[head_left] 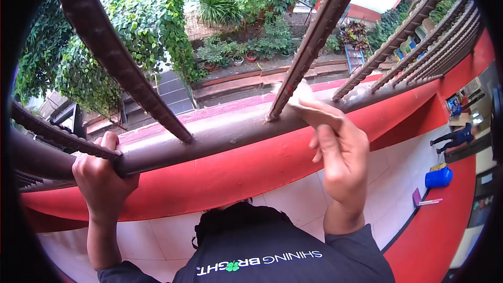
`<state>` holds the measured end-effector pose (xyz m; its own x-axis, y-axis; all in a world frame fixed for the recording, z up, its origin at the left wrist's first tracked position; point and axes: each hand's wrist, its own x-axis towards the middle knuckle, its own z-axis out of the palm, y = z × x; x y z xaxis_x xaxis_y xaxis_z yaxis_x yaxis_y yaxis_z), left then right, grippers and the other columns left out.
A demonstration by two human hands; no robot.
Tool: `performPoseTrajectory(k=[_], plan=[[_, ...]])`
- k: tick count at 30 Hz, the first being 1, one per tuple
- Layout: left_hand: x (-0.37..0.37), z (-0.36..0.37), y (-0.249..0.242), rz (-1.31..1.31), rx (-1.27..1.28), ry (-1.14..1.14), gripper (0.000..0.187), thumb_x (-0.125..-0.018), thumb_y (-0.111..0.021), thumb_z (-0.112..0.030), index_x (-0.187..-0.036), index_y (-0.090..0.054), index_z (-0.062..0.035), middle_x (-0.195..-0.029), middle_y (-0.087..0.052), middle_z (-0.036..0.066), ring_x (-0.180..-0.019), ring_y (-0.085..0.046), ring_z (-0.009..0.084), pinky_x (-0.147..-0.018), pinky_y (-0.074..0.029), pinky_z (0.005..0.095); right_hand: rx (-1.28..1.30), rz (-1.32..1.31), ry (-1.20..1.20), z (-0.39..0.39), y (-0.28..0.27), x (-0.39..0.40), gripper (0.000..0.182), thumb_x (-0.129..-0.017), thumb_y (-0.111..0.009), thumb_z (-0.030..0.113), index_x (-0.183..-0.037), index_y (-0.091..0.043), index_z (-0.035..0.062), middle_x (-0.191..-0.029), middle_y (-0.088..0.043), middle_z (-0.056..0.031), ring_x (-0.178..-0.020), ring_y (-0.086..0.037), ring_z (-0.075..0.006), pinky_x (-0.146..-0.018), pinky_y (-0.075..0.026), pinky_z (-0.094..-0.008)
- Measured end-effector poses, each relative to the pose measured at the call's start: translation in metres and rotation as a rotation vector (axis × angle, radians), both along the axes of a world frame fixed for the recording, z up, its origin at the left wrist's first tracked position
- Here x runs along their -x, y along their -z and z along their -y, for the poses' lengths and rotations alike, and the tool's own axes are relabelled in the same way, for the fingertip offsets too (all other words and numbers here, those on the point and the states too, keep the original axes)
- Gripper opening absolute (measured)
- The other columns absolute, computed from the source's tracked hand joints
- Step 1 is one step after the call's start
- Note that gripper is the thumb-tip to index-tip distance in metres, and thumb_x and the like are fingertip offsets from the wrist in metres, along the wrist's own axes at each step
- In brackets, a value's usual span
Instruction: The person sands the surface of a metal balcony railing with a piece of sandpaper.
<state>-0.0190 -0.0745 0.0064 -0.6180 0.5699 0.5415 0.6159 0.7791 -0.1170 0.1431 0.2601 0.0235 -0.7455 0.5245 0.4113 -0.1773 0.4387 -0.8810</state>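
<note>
My left hand [102,170] is wrapped round the thick brown bottom rail [152,152], right where a ribbed bar meets it. My right hand [340,149] pinches a thin, folded, pale tan cloth [317,115] between thumb and fingers. The cloth lies against the lower end of a ribbed brown bar [319,26], just above the rail, and its far edge is blurred behind that bar. Another slanted bar [118,55] stands between my two hands.
Below the rail runs a red ledge [209,191] beside a tiled floor [173,238]. At right are a blue bucket [438,177], a purple dustpan [417,197] and a person [461,135] farther off. Beyond the bars are leafy vines [146,21] and potted plants [238,58].
</note>
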Motion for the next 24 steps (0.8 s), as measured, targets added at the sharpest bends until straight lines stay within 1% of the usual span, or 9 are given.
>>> performPoseTrajectory(k=[6,9,11,13,16,19,21,22,24], plan=[[0.005,0.007,0.016,-0.085,-0.034,-0.034,0.038,-0.079,-0.076,-0.033,-0.102,-0.064,-0.0066,-0.072,-0.060,0.016,-0.067,-0.061,0.0422,-0.066,-0.049,0.0502,-0.219,0.595,-0.558,-0.029,-0.064,0.049,0.035,-0.087,-0.053,-0.005,-0.118,-0.069,-0.0024,-0.097,-0.071,-0.0235,-0.084,-0.072,-0.0354,-0.080,-0.055,-0.0424],[0.007,0.005,0.013,-0.117,-0.039,-0.028,0.034,-0.081,-0.074,-0.030,-0.102,-0.066,-0.0045,-0.072,-0.059,0.015,-0.065,-0.061,0.0402,-0.065,-0.049,0.0491,-0.609,0.314,-0.399,-0.025,-0.049,0.033,0.034,-0.085,-0.056,-0.008,-0.116,-0.072,-0.0034,-0.094,-0.073,-0.0221,-0.087,-0.074,-0.0356,-0.081,-0.057,-0.0450],[0.006,0.005,0.013,-0.138,-0.031,-0.009,0.030,-0.082,-0.072,-0.026,-0.101,-0.067,-0.0027,-0.071,-0.058,0.014,-0.064,-0.061,0.0382,-0.064,-0.049,0.0474,-0.641,0.485,-0.307,-0.034,-0.081,0.003,0.031,-0.090,-0.058,-0.007,-0.116,-0.074,-0.0026,-0.092,-0.075,-0.0199,-0.077,-0.072,-0.0287,-0.074,-0.057,-0.0397],[0.008,0.007,0.014,-0.163,-0.043,0.026,0.032,-0.081,-0.072,-0.024,-0.105,-0.069,-0.0017,-0.073,-0.061,0.014,-0.068,-0.064,0.0376,-0.067,-0.051,0.0474,-0.323,0.253,0.078,-0.006,-0.091,-0.008,0.017,-0.101,-0.064,0.004,-0.110,-0.077,-0.0011,-0.085,-0.076,-0.0078,-0.061,-0.059,-0.0064,-0.057,-0.043,-0.0218],[0.008,0.006,0.012,-0.161,-0.041,0.042,0.034,-0.081,-0.073,-0.022,-0.106,-0.070,-0.0009,-0.077,-0.063,0.014,-0.073,-0.066,0.0367,-0.070,-0.052,0.0475,-0.265,0.123,-0.186,0.017,-0.075,-0.026,0.014,-0.102,-0.063,0.003,-0.104,-0.076,-0.0026,-0.088,-0.077,-0.0079,-0.059,-0.060,-0.0049,-0.053,-0.043,-0.0221],[0.009,0.005,0.014,-0.176,-0.063,0.079,0.034,-0.081,-0.074,-0.022,-0.107,-0.070,-0.0003,-0.078,-0.063,0.014,-0.075,-0.067,0.0357,-0.071,-0.053,0.0476,-0.407,0.121,-0.237,0.050,-0.048,0.001,0.026,-0.095,-0.060,-0.006,-0.121,-0.066,-0.0028,-0.107,-0.073,-0.0242,-0.083,-0.076,-0.0320,-0.072,-0.059,-0.0404],[0.007,0.001,0.012,-0.200,-0.045,0.092,0.032,-0.082,-0.073,-0.021,-0.106,-0.069,0.0003,-0.079,-0.064,0.014,-0.074,-0.067,0.0349,-0.071,-0.053,0.0478,-0.630,0.199,-0.141,0.060,-0.043,0.019,0.041,-0.094,-0.050,-0.014,-0.131,-0.063,-0.0029,-0.108,-0.074,-0.0220,-0.078,-0.073,-0.0258,-0.067,-0.058,-0.0338],[0.006,0.000,0.011,-0.196,-0.037,0.112,0.028,-0.084,-0.072,-0.020,-0.103,-0.069,-0.0003,-0.080,-0.064,0.014,-0.074,-0.067,0.0343,-0.070,-0.054,0.0469,-0.816,0.121,-0.098,0.058,-0.032,0.031,0.040,-0.091,-0.054,-0.011,-0.129,-0.062,-0.0034,-0.102,-0.071,-0.0241,-0.081,-0.072,-0.0379,-0.071,-0.059,-0.0417],[0.009,0.003,0.011,-0.215,0.002,0.147,0.020,-0.087,-0.070,-0.019,-0.096,-0.065,-0.0029,-0.082,-0.064,0.013,-0.073,-0.067,0.0321,-0.067,-0.054,0.0436,-0.986,0.254,-0.035,0.063,-0.035,0.041,0.036,-0.091,-0.055,-0.008,-0.126,-0.062,-0.0036,-0.104,-0.072,-0.0240,-0.083,-0.071,-0.0412,-0.073,-0.059,-0.0453]])
